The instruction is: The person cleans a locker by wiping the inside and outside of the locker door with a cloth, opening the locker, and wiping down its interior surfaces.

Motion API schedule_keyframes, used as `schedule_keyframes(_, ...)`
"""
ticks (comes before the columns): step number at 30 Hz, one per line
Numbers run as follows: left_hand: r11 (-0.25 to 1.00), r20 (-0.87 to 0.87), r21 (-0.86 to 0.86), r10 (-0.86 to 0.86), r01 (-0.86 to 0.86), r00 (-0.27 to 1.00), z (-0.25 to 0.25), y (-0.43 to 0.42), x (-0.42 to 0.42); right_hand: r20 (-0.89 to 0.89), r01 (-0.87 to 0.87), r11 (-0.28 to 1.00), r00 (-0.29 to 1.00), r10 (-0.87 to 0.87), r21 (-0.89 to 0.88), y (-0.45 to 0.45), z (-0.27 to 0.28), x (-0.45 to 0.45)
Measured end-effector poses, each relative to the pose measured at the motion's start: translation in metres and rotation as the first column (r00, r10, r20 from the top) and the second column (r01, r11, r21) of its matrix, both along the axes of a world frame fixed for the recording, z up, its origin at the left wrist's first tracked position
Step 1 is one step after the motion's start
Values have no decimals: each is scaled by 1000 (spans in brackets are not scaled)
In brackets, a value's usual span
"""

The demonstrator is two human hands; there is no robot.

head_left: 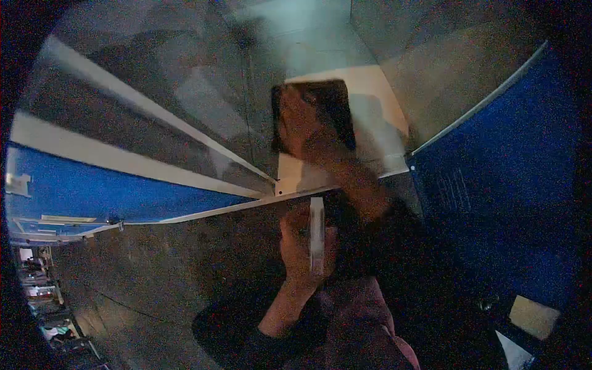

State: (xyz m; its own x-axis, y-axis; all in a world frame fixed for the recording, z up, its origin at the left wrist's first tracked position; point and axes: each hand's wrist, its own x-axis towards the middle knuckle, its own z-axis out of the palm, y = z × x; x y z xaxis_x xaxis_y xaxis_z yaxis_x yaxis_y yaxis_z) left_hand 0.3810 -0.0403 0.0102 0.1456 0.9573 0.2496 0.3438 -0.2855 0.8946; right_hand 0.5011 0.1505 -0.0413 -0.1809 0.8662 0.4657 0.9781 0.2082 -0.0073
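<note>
My left hand (293, 253) is closed around a narrow, pale, upright thing (317, 231), seen edge-on with a translucent lower end; its kind is unclear. Above and beyond it, my right hand (299, 120) reaches past a pale edge into a grey metal cabinet (345, 37). There it overlaps a dark rectangular thing (336, 102), which looks black and roughly square. Blur and darkness smear the right fingers, so whether they grip it or lie against it is unclear. A warm light patch (385, 102) with a shadow lies beside that dark thing.
Blue panels flank the opening, one at the left (111, 188) and one at the right (499, 129). Small pale items (535, 316) show at the lower right. Cluttered shelves (46, 296) stand at the far lower left, beyond a grey floor (135, 283).
</note>
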Motion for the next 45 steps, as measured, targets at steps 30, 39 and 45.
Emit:
schedule_keyframes(30, 998, -127, 52, 31, -25, 991, -51, -6, -32, -199, 18, 992, 980, 7, 122, 10, -29, 24)
schedule_keyframes(39, 999, -10, -2, -40, 40, 999, -56, 1, 13, -274, 85, 995, 957, -95, -48, -102, -7, 45)
schedule_keyframes(45, 999, -76, -38, -14, 11, 997, -55, -6, -11, -132, 141, 988, 980, -149, -65, -41, -9, 43)
